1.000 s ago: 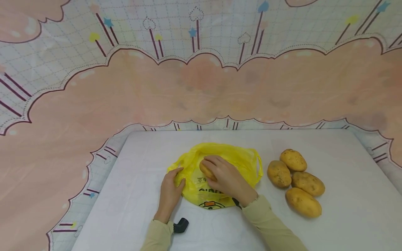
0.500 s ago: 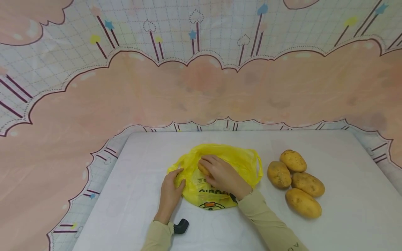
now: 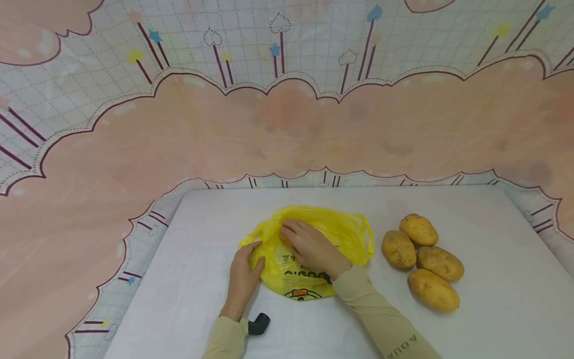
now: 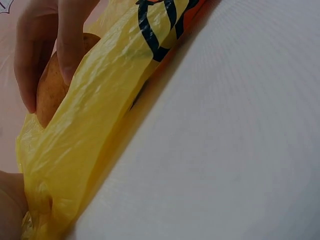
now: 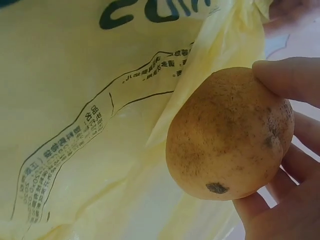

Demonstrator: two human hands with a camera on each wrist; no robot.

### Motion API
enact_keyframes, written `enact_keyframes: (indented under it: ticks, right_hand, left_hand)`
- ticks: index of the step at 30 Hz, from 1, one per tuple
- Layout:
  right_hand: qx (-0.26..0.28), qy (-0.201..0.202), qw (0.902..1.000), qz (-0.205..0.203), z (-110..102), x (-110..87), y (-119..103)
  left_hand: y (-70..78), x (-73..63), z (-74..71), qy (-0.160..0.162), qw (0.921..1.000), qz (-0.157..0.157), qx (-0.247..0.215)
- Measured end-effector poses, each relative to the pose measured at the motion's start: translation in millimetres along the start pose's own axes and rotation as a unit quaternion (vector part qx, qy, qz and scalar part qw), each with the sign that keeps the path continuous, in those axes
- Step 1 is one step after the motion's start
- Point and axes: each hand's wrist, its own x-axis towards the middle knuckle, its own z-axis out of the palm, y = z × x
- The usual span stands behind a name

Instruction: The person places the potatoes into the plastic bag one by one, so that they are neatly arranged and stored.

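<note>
A yellow plastic bag (image 3: 350,227) with dark print lies mid-table, its mouth spread wide. My right hand (image 3: 313,248) reaches over the bag and grips a potato (image 5: 227,132) between thumb and fingers. In the right wrist view the potato shows brown skin with a dark spot, against the bag's printed plastic. From the left wrist, the potato (image 4: 52,92) sits behind the bag's raised side, partly hidden by it. My left hand (image 3: 244,276) holds the bag's left edge, thumb and fingers at the plastic.
Several potatoes (image 3: 438,263) lie in a cluster right of the bag on the white table (image 3: 489,234). A black wrist device (image 3: 259,324) sticks out beside my left sleeve. Behind the table hangs a patterned cloth (image 3: 287,139).
My right hand with the potato has moved a little left and farther into the bag's mouth, and more of the potato is covered. My left hand has stayed at the bag's edge.
</note>
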Motion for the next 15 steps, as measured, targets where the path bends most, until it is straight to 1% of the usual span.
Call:
enact_keyframes:
  ticks: [8,15]
  right_hand:
    - [-0.017,0.005,0.9998,-0.009,9,4.6,8]
    - [-0.024,-0.003,0.9997,-0.005,14,7.4,11]
  left_hand:
    - [-0.3,0.2,0.9,-0.001,1.0000,-0.003,0.000]
    - [0.0,0.7,0.5,-0.005,1.0000,-0.003,0.002]
